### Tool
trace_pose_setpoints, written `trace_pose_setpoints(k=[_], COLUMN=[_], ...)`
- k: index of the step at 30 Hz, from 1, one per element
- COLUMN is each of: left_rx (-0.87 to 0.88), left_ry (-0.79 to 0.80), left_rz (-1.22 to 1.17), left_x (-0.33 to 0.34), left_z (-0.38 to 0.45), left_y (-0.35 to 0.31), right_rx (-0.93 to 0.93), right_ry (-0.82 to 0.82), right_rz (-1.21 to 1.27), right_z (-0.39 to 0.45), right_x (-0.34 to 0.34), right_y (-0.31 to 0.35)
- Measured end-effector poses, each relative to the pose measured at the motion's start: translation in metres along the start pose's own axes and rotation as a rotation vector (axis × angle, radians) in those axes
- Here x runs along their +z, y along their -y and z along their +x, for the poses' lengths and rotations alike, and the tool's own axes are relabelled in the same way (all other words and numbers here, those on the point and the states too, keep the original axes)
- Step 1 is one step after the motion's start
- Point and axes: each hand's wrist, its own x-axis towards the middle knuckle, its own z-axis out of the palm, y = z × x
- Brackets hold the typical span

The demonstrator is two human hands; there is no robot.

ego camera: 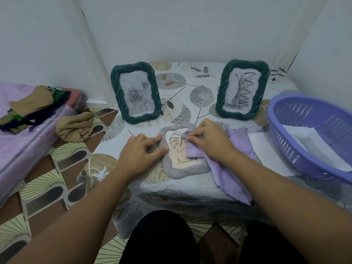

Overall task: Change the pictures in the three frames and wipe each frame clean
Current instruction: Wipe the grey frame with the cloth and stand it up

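A grey rope-edged frame (185, 171) lies flat on the low table in front of me, holding a beige leaf drawing. My left hand (141, 152) rests on its left rim, fingers spread, pinning it down. My right hand (207, 141) presses a purple cloth (230, 168) onto the frame's glass at the upper right. Two dark green frames stand upright behind: the left green frame (135, 92) shows grey roses, the right green frame (242, 89) shows a black line drawing.
A purple plastic basket (297, 149) with paper prints inside stands at the right, on white sheets (266, 153). The table (118, 180) has a leaf-patterned cover. Folded clothes (74, 124) lie on the floor at left, beside a purple mattress (21, 145).
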Motion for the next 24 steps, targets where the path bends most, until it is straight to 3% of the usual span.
trace_pose_setpoints(k=[3, 8, 13, 18, 24], left_rx=[-0.008, -0.003, -0.003, -0.004, -0.012], left_ry=[0.003, -0.006, 0.003, 0.003, -0.007], left_rz=[0.001, -0.008, 0.006, -0.007, -0.016], left_x=[0.0, 0.001, -0.001, 0.0, 0.0], left_z=[0.001, 0.001, 0.0, 0.001, 0.001], left_y=[-0.001, 0.001, -0.002, -0.001, 0.0], right_rx=[0.075, -0.13, -0.004, -0.114, 0.008], right_ry=[-0.047, 0.154, -0.039, 0.156, 0.003], right_rz=[-0.037, 0.052, -0.018, 0.039, -0.052], right_z=[0.012, -0.027, -0.01, -0.034, -0.018], right_x=[0.007, -0.005, -0.002, -0.011, -0.01], right_y=[0.009, 0.007, 0.004, 0.001, 0.004])
